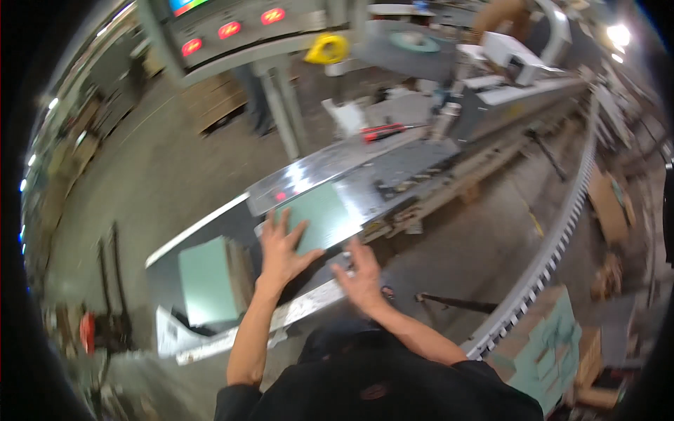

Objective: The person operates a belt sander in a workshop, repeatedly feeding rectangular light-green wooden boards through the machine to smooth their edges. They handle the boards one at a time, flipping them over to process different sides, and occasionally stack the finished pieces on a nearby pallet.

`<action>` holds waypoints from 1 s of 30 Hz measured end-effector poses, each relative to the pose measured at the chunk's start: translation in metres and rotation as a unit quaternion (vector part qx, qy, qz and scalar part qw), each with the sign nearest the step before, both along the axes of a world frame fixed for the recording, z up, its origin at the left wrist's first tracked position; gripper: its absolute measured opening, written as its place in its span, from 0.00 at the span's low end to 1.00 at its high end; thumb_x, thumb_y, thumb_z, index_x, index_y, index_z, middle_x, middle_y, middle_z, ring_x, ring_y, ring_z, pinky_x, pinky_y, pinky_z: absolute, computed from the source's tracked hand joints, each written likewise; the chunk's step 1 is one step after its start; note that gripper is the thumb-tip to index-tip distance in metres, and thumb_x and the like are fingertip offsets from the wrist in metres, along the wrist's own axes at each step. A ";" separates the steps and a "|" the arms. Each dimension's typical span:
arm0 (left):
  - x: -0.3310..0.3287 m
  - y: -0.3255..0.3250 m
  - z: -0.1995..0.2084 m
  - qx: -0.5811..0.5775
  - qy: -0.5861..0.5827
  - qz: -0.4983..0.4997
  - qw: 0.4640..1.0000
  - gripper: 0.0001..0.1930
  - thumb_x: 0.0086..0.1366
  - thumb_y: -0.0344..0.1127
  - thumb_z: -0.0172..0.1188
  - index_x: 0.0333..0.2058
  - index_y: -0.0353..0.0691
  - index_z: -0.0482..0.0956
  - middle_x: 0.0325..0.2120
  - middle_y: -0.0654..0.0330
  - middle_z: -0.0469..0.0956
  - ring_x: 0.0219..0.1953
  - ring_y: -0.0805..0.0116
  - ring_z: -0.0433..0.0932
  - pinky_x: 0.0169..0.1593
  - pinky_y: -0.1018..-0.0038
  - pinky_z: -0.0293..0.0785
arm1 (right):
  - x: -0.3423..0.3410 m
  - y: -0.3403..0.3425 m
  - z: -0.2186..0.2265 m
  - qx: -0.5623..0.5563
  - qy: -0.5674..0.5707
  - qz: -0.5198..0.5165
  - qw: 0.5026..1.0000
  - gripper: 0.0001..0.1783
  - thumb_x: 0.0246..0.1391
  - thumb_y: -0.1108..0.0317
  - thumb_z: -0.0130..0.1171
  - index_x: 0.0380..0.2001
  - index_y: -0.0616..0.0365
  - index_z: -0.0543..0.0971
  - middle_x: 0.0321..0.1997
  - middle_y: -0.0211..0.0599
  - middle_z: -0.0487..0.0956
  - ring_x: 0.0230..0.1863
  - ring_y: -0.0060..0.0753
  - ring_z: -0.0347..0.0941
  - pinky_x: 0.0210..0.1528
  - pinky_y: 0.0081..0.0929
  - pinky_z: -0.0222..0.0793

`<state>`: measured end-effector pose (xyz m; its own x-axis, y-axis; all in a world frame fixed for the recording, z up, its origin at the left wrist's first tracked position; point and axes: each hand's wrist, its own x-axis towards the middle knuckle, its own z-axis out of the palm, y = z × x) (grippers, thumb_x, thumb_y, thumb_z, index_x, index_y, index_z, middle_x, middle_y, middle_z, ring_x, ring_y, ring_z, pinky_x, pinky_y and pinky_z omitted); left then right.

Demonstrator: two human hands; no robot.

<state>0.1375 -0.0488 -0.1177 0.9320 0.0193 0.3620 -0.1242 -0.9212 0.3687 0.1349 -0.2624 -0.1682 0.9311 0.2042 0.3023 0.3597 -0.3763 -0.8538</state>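
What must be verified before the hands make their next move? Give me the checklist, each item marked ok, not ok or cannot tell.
1. Left hand on the green sheet: ok, fingers spread over its left part.
2. Right hand free: ok, open beside the sheet's near right corner, nothing seen in its grasp.
3. Right fingertips touching the sheet: cannot tell, the picture is blurred there.
4. Stack of green sheets apart from the working sheet: ok, left of the left hand.
5. Red tool clear of both hands: ok, it lies farther off.
6. Sheet edge squared: cannot tell, hand and blur hide it.
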 end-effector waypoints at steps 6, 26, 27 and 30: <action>-0.033 0.002 -0.009 -0.036 -0.012 0.023 0.999 0.37 0.48 0.47 0.77 0.57 0.41 0.79 0.68 0.41 0.63 0.71 0.33 0.56 0.69 0.44 0.55 | -0.008 0.038 -0.011 -0.033 -0.027 -0.036 0.998 0.61 0.53 0.60 0.72 0.74 0.72 0.41 0.57 0.60 0.71 0.55 0.57 0.73 0.54 0.45 0.74; -0.057 0.017 -0.032 -0.077 0.020 0.014 0.997 0.32 0.56 0.34 0.72 0.62 0.43 0.77 0.69 0.44 0.63 0.75 0.42 0.53 0.72 0.42 0.47 | -0.013 0.062 -0.017 -0.060 0.074 -0.059 0.994 0.69 0.54 0.49 0.71 0.73 0.74 0.31 0.65 0.76 0.59 0.57 0.71 0.71 0.52 0.48 0.76; -0.056 0.016 -0.031 -0.074 0.022 0.014 0.997 0.32 0.56 0.34 0.72 0.61 0.43 0.77 0.69 0.44 0.64 0.75 0.42 0.53 0.72 0.42 0.46 | -0.011 0.061 -0.019 -0.060 0.060 -0.062 0.994 0.69 0.54 0.49 0.71 0.73 0.74 0.31 0.64 0.76 0.60 0.56 0.71 0.71 0.52 0.48 0.76; -0.053 0.012 -0.028 -0.061 0.026 0.014 0.998 0.31 0.57 0.34 0.71 0.61 0.42 0.77 0.69 0.43 0.64 0.75 0.43 0.53 0.72 0.42 0.44 | -0.008 0.059 -0.025 -0.056 0.034 -0.066 0.996 0.70 0.53 0.49 0.72 0.73 0.75 0.31 0.63 0.74 0.62 0.54 0.69 0.72 0.49 0.47 0.77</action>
